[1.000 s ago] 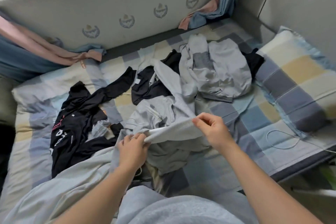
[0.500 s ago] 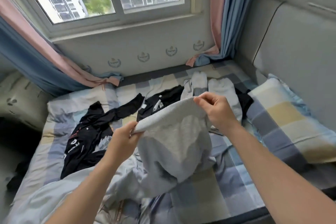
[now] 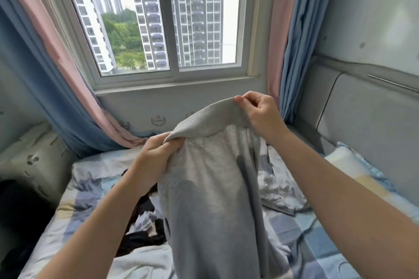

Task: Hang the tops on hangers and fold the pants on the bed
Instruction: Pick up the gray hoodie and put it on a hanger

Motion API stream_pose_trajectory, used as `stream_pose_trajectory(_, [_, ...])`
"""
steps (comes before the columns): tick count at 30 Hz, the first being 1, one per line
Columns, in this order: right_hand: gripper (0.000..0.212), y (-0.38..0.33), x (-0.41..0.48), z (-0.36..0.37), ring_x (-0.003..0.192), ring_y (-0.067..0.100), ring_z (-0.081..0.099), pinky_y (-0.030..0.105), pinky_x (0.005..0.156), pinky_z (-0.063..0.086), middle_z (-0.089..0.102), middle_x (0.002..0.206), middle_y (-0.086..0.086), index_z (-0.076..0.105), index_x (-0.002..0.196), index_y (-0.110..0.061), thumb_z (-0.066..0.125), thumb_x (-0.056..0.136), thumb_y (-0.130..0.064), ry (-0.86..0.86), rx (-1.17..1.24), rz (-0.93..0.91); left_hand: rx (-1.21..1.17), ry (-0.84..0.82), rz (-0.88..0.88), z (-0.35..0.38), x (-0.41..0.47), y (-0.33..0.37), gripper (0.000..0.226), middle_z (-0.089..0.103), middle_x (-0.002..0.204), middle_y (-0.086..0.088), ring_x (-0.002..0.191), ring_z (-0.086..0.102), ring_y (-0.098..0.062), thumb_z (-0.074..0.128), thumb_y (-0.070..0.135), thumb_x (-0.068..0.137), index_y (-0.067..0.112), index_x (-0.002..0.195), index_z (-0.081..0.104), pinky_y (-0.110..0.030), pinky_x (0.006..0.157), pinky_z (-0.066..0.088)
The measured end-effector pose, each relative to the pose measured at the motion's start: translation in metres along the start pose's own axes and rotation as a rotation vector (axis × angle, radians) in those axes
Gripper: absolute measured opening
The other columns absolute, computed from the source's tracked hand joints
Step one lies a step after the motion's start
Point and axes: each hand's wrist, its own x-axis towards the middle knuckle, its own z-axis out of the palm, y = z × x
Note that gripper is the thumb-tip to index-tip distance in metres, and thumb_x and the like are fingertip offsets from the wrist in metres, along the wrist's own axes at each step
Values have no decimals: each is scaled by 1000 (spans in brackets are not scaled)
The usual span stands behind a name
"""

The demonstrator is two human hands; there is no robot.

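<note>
Two hands hold a grey garment (image 3: 210, 192) up by its ribbed band, above the bed (image 3: 317, 240).

The left hand (image 3: 156, 156) grips one end of the band in a closed fist, lower and nearer the body. The right hand (image 3: 260, 113) pinches the other end between thumb and fingertips, higher up, in front of the wall under the window (image 3: 172, 29). The cloth hangs down between the two forearms over the checked sheet, and its lower part runs out of view at the bottom. Bunched as it is, it could be a top or pants; the view does not settle it. Behind it on the bed lie dark clothes (image 3: 145, 233) to the left and a paler grey piece (image 3: 278, 190) to the right, near the pillow (image 3: 358, 172). Pink and blue curtains (image 3: 292, 41) frame the window.
</note>
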Motion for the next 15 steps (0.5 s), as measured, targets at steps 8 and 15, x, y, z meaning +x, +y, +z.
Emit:
stream_pose_trajectory(8, [31,-19,-11,79,53,12,39,25,50,33,47,59,4,64,79,0,63,99,-23,-113,-3,12,-380,88,-201,-53,-21,17,34,75,81,-5,67,72,-13,54,12,98,17,79,82,-23,56,57])
stream_pose_trajectory(15, [12,-48,-39,112,90,9,70,25,84,54,76,96,-1,75,95,-15,63,98,-18,-211,7,14,-379,166,-72,-77,-28,44,20,64,76,-6,67,62,-15,45,6,102,9,92,62,-29,61,54])
